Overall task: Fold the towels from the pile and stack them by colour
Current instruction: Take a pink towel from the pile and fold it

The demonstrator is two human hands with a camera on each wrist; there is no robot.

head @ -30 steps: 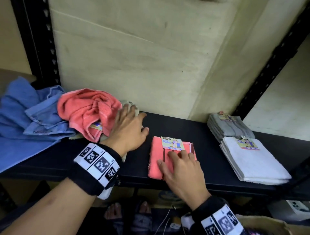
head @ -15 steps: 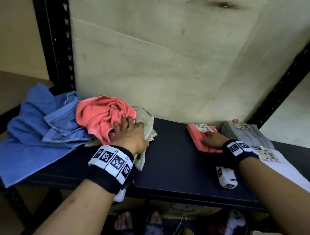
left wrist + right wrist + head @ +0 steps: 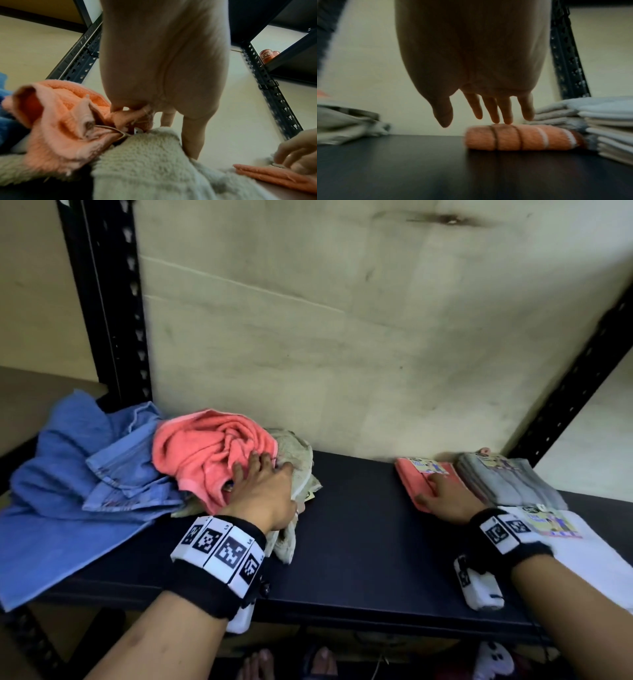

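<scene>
Straight-fingered right hand touches folded coral towel beneath it; left hand rests spread on pile.

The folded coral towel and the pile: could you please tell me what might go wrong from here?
The right hand touches the folded coral towel, which lies against the grey stack; a push could skew both. The left hand lies on the crumpled coral towel tangled with a beige towel; pulling one may drag the other.
</scene>
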